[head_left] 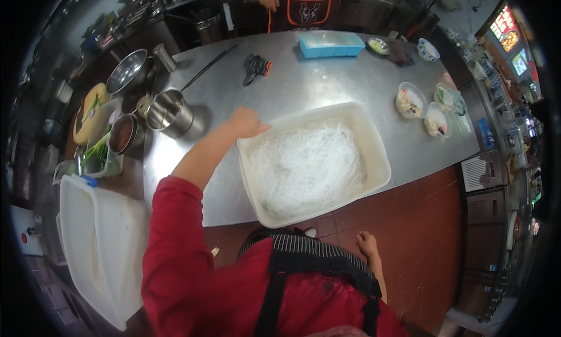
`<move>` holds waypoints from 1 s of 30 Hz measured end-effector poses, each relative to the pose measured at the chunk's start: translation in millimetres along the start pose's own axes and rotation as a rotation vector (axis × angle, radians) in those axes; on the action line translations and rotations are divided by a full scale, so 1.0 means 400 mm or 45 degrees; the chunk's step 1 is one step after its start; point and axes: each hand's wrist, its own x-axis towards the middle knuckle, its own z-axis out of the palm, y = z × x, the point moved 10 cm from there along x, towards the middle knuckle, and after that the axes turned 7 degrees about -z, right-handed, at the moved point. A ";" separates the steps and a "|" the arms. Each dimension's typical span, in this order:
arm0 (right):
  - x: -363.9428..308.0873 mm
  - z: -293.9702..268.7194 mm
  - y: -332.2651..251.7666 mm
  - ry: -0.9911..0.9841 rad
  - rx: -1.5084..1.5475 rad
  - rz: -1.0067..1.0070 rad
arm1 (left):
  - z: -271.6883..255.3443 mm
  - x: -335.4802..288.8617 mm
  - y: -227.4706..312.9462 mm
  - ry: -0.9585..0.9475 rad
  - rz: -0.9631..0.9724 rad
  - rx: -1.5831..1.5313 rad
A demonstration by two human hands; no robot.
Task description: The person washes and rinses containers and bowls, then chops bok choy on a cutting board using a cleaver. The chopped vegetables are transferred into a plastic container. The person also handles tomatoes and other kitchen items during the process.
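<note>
With the left hand grasping the far-left corner of the white tub of noodle-like strands, and the right hand loosely curled, seemingly empty, a lopsided tug could tip it, apparently overhanging the steel desk, onto the kitchen's red floor.

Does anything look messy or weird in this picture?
A little. A black thing with orange bits lies crumpled on the metal table, not folded. A small pale scrap seems dropped on the floor. And the white tub, touched by the left hand, sits at the table's near edge, maybe poking past it.
</note>
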 end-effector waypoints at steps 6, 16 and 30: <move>0.019 -0.011 0.019 0.039 -0.013 -0.151 | -0.047 -0.012 0.012 -0.150 0.057 0.214; 0.038 -0.130 -0.165 0.156 -0.030 -0.323 | -0.142 -0.228 0.322 -0.350 0.222 -0.633; 0.022 -0.423 -0.704 1.000 -0.197 -0.819 | -0.002 -0.420 0.016 0.341 -0.773 -1.161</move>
